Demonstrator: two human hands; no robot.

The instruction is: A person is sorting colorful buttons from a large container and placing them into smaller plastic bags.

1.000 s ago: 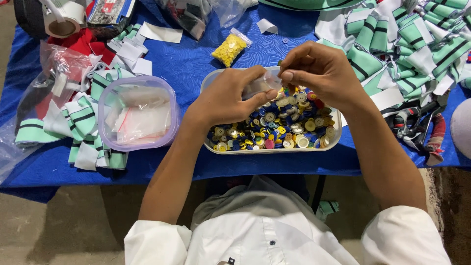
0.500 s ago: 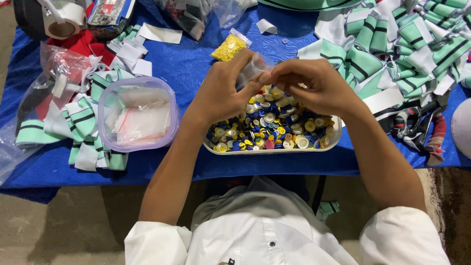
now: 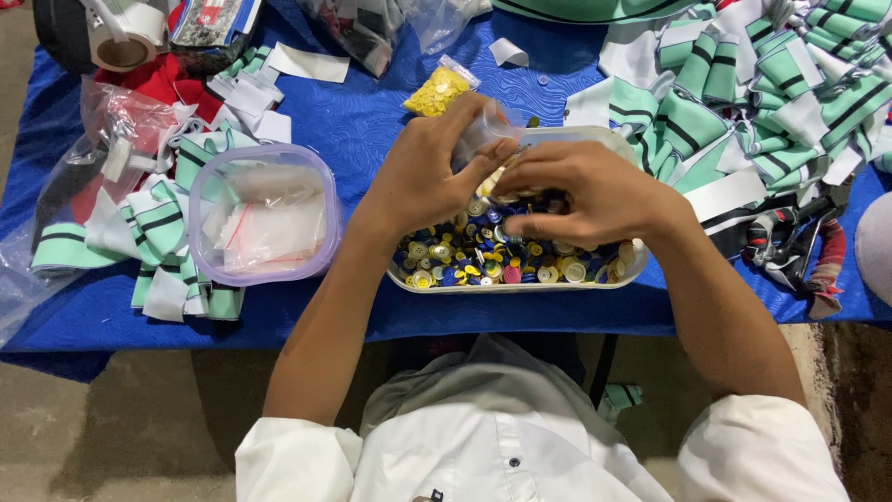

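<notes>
At the far left of the blue surface (image 3: 372, 121) a roll of white tape (image 3: 125, 37) lies near the top edge, with a crumpled clear plastic bag (image 3: 111, 139) below it over red cloth. Beside that, folded green-and-white striped fabric pieces (image 3: 163, 232) lie under and around a clear square container (image 3: 265, 214) with a lilac rim, holding small transparent bags. Further right, a small bag of yellow buttons (image 3: 437, 90) rests on the surface just above the left hand (image 3: 423, 177). This hand is curled around a small clear plastic bag (image 3: 483, 135), holding it over the white oval tray (image 3: 520, 284) filled with mixed coloured buttons (image 3: 483, 256). The right hand (image 3: 581, 195) meets it directly, fingers pinched narrow at the mouth of the bag; whether they grip a button cannot be told. To the right, a larger heap of striped fabric (image 3: 743, 93) covers the surface, with dark scissors (image 3: 790, 237) near its lower edge.
</notes>
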